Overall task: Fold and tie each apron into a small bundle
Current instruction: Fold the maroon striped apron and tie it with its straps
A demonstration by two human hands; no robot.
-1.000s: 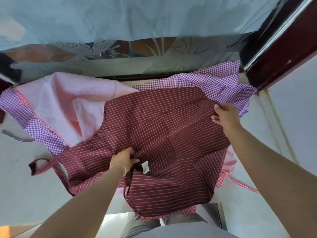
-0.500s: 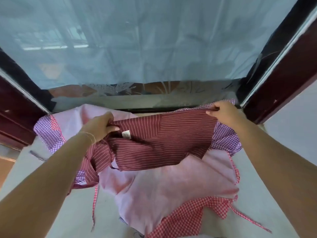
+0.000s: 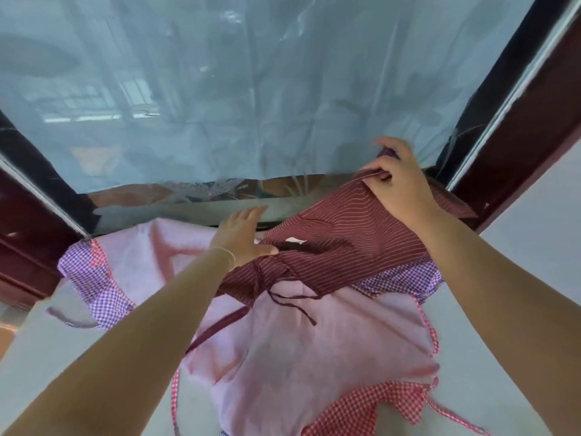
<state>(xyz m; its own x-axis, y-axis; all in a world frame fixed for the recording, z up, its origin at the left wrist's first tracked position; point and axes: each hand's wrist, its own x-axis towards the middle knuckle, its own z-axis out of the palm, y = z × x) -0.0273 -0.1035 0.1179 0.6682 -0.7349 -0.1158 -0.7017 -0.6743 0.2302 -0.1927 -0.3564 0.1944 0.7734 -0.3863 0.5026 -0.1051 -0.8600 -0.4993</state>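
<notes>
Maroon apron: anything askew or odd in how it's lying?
Yes. The maroon striped apron lies slanted, its far corner pinched up by the right hand while the left hand lies flat on it. Its ties trail loose over the pink apron underneath. No damage visible.

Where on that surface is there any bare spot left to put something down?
Bare grey surface shows left of the pink apron, and a strip right of it below the white wall. The middle is crowded: the striped maroon apron lies over the pink one, under the left hand and right hand.
</notes>
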